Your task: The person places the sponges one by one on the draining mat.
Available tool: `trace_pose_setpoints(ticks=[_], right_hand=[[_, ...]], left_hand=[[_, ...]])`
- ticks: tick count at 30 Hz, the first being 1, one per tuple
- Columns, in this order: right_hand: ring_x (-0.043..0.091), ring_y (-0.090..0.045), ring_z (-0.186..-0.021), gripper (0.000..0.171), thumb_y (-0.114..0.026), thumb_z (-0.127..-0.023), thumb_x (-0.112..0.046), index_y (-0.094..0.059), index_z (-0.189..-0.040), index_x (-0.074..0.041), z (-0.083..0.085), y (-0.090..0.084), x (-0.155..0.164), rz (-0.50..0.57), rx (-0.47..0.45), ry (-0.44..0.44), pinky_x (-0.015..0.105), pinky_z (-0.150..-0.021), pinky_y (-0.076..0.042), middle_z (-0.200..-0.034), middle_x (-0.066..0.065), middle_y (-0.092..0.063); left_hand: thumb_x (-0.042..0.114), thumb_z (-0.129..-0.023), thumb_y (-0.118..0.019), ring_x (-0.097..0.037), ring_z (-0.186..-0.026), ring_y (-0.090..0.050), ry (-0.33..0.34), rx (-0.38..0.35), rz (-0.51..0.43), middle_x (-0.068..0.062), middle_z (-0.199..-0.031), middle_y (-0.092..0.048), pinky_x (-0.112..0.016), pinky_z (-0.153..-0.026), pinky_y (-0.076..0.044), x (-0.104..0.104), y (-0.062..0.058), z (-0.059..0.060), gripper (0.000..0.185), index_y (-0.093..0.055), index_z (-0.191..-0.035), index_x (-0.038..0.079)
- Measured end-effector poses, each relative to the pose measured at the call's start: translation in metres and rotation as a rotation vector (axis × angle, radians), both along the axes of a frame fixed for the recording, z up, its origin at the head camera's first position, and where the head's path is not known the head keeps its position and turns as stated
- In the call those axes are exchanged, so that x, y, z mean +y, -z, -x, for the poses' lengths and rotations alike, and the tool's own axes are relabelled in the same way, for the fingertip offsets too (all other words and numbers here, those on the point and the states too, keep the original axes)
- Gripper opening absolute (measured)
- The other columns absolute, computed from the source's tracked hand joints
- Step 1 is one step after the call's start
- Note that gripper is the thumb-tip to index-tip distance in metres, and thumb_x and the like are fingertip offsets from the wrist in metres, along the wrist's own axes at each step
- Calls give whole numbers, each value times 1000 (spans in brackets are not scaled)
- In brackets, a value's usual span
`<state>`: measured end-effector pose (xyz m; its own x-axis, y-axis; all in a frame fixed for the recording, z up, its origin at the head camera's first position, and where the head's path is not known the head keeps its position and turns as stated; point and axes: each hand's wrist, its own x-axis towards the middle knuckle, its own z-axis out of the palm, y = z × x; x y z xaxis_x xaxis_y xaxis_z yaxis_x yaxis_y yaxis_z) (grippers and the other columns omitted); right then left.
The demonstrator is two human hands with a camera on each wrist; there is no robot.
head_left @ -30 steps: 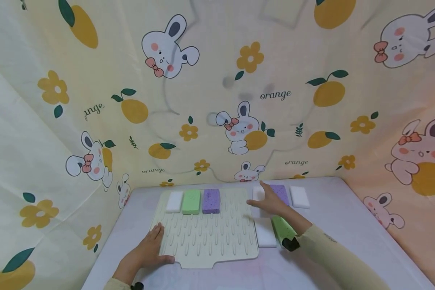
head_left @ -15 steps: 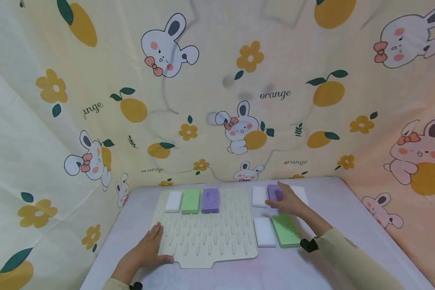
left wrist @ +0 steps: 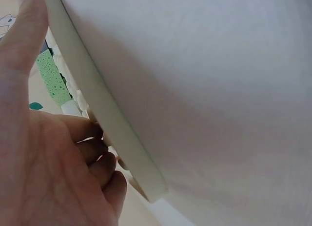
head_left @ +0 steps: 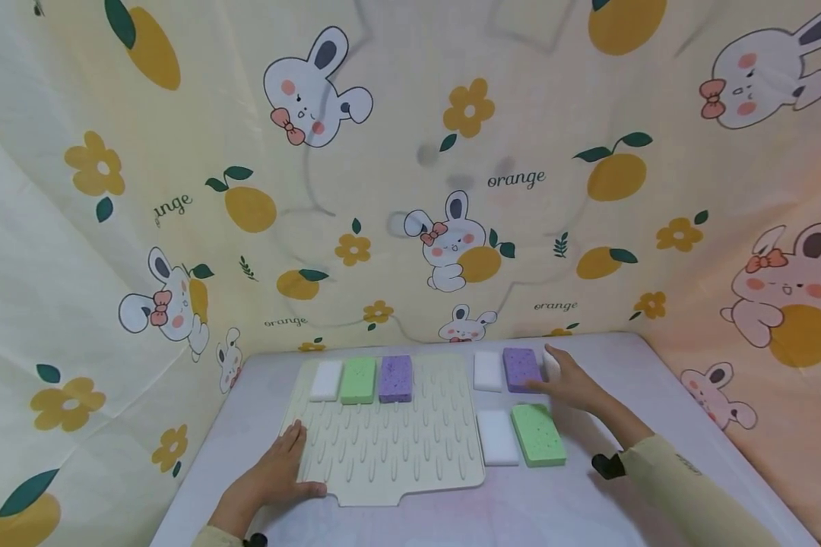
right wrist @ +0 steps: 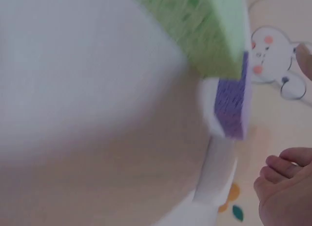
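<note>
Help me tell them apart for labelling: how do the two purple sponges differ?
The purple sponge on the mat lies on the ridged drying mat, last in a white-green-purple row; the purple sponge off the mat lies on the bare table. The right hand touches only the second. Both are flat, speckled rectangles alike in colour.

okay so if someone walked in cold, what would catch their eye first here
Probably the coloured sponges: white, green and purple in a row along the far edge of the ridged cream mat. Right of the mat, the right hand reaches over a white sponge beside a purple sponge. The left hand rests on the mat's near-left corner.
</note>
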<state>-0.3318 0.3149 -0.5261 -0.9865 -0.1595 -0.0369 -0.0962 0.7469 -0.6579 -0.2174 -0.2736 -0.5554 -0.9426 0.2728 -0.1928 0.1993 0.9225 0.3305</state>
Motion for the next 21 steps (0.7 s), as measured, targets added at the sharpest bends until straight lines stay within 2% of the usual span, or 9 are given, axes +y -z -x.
trace_pose_setpoints(ticks=[7,14,21], right_hand=[[65,-16,-153,118,-80,-94,-56,-13,-168,7,5,7,18,-11,-23,22,80,-121,-20,-169,41,-12],[66,-10,-154,120,-76,-95,-60,-7,-169,5,12,19,38,-17,-74,33,81,-121,-16,-169,42,-6],[67,-8,-153,124,-78,-94,-59,-3,-168,8,17,17,49,-36,-84,28,81,-121,-16,-168,45,-3]], left_hand=[[68,-79,-84,-51,-161,-18,0,7,-12,-37,-171,-18,-62,-131,-22,-1,0,0,132,-26,-160,-18],[63,-80,-86,-53,-160,-20,11,19,-21,-40,-169,-19,-62,-131,-21,0,-1,-2,129,-27,-158,-21],[64,-80,-86,-52,-160,-19,3,24,-8,-39,-170,-19,-62,-131,-21,1,-2,-3,129,-27,-159,-21]])
